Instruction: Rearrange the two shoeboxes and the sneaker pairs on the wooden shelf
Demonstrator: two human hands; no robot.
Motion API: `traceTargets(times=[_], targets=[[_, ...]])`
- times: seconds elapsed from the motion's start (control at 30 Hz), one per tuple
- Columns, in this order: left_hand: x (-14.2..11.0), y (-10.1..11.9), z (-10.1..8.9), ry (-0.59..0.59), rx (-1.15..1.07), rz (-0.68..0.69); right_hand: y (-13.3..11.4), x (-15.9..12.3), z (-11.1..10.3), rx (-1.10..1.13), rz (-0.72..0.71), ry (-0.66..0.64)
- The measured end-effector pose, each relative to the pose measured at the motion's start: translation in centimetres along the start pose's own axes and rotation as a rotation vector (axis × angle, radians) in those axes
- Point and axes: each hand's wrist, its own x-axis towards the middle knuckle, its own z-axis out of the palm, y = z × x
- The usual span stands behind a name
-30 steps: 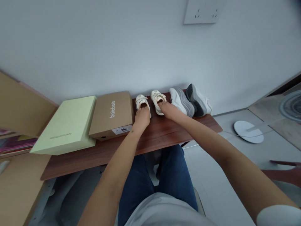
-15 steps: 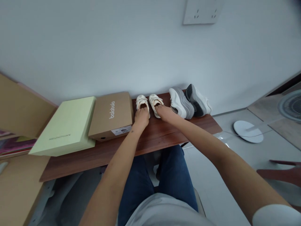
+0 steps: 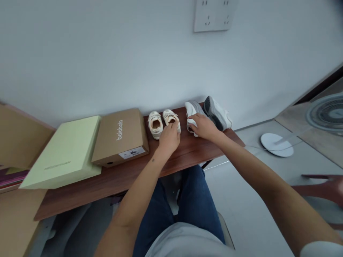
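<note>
A pair of small cream shoes stands side by side on a brown wooden shelf board, the left cream shoe untouched. My left hand is at the heel of the right cream shoe, its fingers closed on the rim of the opening. My right hand reaches over a larger white and grey sneaker, thumb and fingers gripping it and hiding much of its side. To the right, the matching sneaker lies tipped, its dark sole part facing left.
Left of the shoes, a brown shoebox and a pale green box sit on the wooden board against the wall. A socket plate is above. At right are a fan and a reddish stool.
My left hand has left the left cream shoe and moved to the right one. My right hand has let go of that shoe and moved right onto the white sneaker. The view has shifted slightly.
</note>
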Motion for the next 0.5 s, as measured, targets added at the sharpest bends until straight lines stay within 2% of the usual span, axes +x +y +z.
traceTargets(times=[0.13, 0.3, 0.37, 0.5], targets=[[0.2, 2.1, 2.6, -0.024, -0.141, 0.044, 4.9, -1.8, -1.5, 0.009, 0.081, 0.056], [1.5, 3.7, 6.0, -0.049, -0.291, 0.021, 11.2, -2.7, -2.7, 0.037, 0.201, 0.091], [2.2, 4.2, 7.2, -0.063, -0.322, -0.002, 13.6, -2.8, -3.2, 0.061, 0.278, 0.056], [3.2, 4.9, 9.0, -0.091, -0.341, -0.052, 17.7, -3.3, -3.7, 0.166, 0.496, -0.128]])
